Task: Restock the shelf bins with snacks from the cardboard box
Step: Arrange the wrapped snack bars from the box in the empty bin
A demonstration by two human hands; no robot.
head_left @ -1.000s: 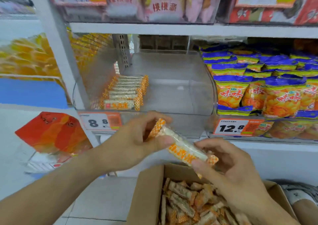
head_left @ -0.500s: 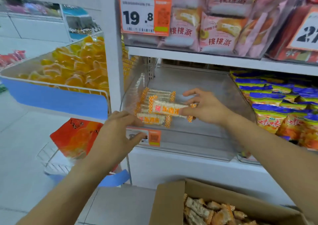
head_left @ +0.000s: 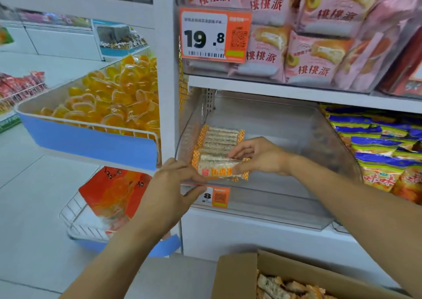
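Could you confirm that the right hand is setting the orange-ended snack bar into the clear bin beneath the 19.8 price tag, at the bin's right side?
Not quite: the head view shows the right hand setting the snack bar at the left side of the clear bin, in front of the row of bars already there. The bin does sit beneath the 19.8 price tag.

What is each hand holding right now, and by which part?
The right hand pinches a snack bar at its right end, inside the clear bin. The left hand holds nothing; its fingertips rest on the bin's front edge.
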